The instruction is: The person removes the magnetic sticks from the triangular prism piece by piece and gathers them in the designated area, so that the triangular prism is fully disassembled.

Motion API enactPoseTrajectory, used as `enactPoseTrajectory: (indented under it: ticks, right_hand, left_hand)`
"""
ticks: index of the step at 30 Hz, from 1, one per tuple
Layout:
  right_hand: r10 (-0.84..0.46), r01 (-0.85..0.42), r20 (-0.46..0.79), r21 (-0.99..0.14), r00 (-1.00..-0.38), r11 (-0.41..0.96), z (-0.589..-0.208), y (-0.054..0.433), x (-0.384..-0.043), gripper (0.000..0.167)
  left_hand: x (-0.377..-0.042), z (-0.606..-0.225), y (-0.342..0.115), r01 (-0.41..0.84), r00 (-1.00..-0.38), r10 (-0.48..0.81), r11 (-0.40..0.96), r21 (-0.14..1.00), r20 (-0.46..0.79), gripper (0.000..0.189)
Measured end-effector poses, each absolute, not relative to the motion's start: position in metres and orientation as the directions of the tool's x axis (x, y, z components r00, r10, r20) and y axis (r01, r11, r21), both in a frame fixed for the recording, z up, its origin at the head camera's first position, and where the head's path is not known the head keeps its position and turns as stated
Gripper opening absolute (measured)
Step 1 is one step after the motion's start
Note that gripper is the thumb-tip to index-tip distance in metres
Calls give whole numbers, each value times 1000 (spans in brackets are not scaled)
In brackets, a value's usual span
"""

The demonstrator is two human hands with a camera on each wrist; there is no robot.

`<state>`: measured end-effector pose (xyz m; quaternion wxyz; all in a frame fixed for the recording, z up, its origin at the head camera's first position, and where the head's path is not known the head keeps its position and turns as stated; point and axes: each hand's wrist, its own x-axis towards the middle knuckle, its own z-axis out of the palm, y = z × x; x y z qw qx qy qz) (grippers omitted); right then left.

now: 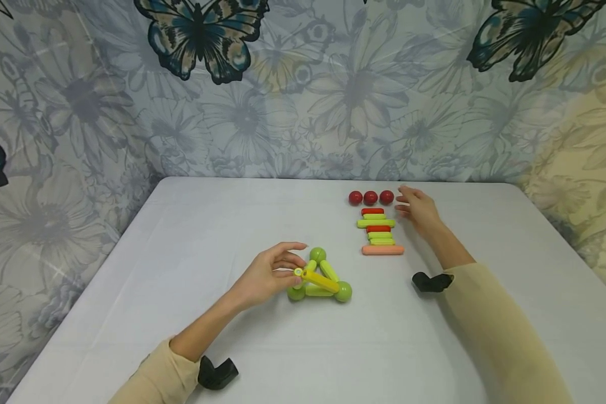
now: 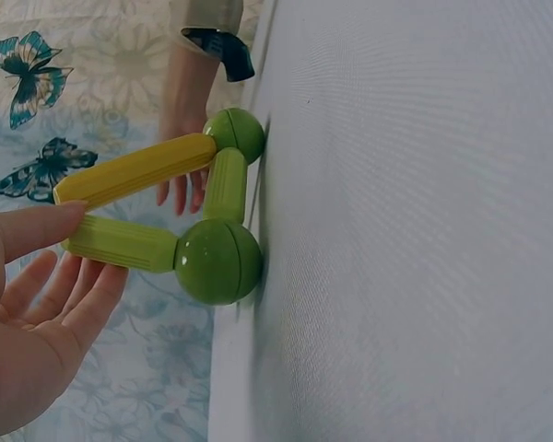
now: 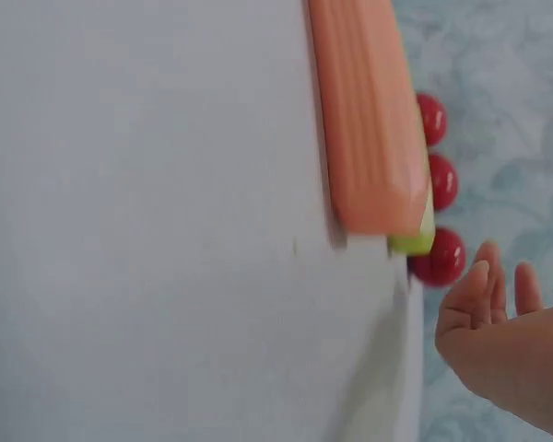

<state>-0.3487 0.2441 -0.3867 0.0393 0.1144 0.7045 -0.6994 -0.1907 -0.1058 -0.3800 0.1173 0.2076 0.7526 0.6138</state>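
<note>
My left hand point(image 1: 270, 275) pinches the meeting ends of a yellow stick point(image 1: 320, 280) and a light green stick point(image 2: 124, 244). In the left wrist view the thumb lies at the yellow end, the fingers behind the green one. Both sticks rise from a triangle of green balls point(image 1: 343, 292) joined by light green sticks point(image 1: 328, 270), which rests on the table. Over at the back right, my right hand point(image 1: 420, 212) is beside the rightmost red ball point(image 1: 386, 197), fingers loosely bent with nothing between them. That ball also appears beyond the fingertips in the right wrist view.
Red balls point(image 1: 370, 197) line up near the back edge of the white table point(image 1: 207, 224). In front of them lies a column of short red sticks point(image 1: 378, 229), light green sticks point(image 1: 376, 223) and one salmon stick point(image 1: 382, 250). A butterfly-patterned wall covering point(image 1: 283, 129) stands behind.
</note>
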Motion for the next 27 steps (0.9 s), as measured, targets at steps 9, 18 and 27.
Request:
enactPoseTrajectory:
  ticks: [9, 18, 27]
  right_hand:
    - [-25, 189, -188, -981, -982, -49, -377, 220, -316, 54]
    - [-297, 214, -224, -975, -928, 65, -375, 200, -283, 64]
    - [-618, 136, -151, -988, -772, 71, -386, 180, -256, 47]
  left_hand:
    - [-189, -377, -106, 170, -886, 457, 168, 971, 76, 59]
    - [-189, -378, -106, 173, -886, 457, 168, 970, 79, 58]
    - [-190, -379, -104, 183, -882, 462, 159, 970, 91, 58]
